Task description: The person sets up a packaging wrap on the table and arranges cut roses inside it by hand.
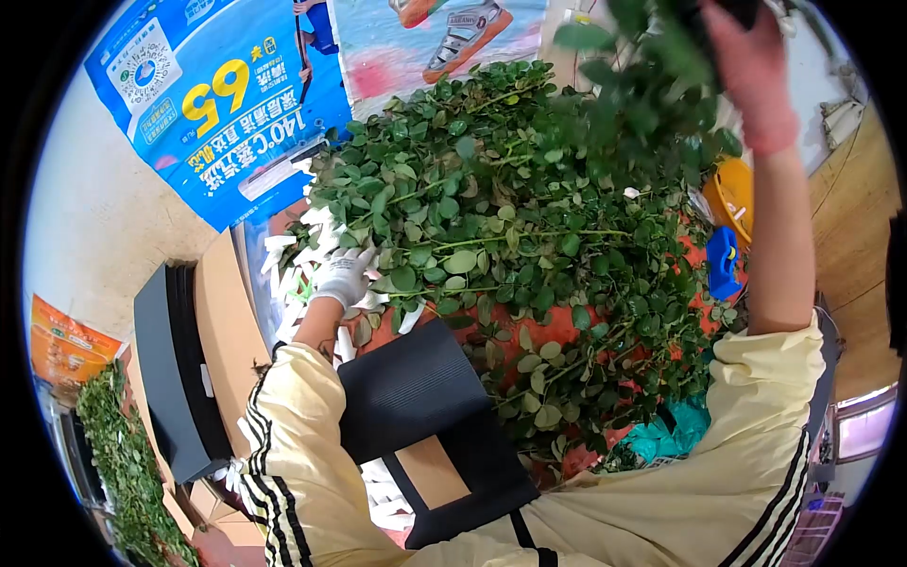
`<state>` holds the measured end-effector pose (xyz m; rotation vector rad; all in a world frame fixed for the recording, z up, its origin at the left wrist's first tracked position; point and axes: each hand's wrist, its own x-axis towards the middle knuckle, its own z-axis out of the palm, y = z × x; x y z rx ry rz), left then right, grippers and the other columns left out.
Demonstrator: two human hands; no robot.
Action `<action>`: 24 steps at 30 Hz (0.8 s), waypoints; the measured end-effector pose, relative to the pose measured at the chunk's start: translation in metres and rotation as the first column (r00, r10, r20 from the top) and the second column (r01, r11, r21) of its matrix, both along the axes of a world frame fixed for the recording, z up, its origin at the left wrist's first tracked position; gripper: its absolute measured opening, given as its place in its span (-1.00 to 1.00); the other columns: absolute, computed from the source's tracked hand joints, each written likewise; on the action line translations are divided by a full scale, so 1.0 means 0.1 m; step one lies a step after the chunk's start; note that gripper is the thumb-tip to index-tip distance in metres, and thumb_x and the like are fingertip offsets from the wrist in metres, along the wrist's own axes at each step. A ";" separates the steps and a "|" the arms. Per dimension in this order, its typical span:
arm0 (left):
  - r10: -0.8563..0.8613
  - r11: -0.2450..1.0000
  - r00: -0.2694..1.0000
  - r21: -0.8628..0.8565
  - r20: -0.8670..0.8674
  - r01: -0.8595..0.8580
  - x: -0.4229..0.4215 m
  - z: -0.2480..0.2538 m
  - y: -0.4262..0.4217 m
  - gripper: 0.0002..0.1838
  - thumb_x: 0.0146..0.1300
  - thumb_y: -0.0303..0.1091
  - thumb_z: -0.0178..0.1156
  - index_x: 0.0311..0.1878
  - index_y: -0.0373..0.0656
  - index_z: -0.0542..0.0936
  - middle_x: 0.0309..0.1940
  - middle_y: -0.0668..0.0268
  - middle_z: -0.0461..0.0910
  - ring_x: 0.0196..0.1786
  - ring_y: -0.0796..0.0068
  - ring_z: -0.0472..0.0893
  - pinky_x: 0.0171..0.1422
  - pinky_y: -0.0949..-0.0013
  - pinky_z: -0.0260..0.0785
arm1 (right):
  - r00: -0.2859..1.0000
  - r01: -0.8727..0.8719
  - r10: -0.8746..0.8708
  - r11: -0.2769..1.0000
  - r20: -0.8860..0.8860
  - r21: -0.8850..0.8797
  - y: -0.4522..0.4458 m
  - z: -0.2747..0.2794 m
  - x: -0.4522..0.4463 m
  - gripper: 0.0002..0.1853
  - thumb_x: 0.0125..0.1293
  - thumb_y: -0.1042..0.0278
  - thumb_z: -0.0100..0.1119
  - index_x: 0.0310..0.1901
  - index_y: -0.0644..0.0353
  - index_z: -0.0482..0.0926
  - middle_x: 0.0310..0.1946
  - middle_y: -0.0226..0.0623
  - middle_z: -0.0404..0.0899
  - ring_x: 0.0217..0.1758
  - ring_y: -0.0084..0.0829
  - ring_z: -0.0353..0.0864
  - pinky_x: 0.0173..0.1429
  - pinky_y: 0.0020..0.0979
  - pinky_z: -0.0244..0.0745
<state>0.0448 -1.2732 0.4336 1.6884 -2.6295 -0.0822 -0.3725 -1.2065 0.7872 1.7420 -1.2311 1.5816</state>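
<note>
My left hand (342, 277), in a white glove, rests at the left edge of a big heap of leafy green stems (453, 208). Its fingers are stretched out and slightly apart, beside several white sleeve-like pieces (321, 227) at the stem ends. High on the right, my raised right hand (751, 80) wears a pink and black glove and is blurred by motion. It is closed around a bunch of leafy stems (642, 85), which hangs above the heap's far right side; the fingers are partly cut off by the top edge.
In front of my body lies a black ribbed box (411, 392). More black and brown cardboard (179, 369) stands to the left. A blue tape dispenser (724, 265), a yellow-orange container (729, 198) and teal plastic (671, 430) are on the right. Printed posters (217, 94) lie at the back left.
</note>
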 end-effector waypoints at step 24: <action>0.673 0.629 -0.396 0.201 -0.625 0.751 -0.22 0.89 0.35 -0.42 0.31 0.13 -0.02 0.19 -0.14 0.38 0.11 0.11 0.47 0.17 0.15 0.46 0.28 0.09 0.28 | 0.549 -0.067 0.520 0.808 -0.655 0.585 -1.10 -2.31 0.84 -0.75 0.16 0.19 0.05 -0.12 -0.04 0.55 -0.07 -0.29 0.56 0.11 -0.26 0.44 0.15 -0.36 0.36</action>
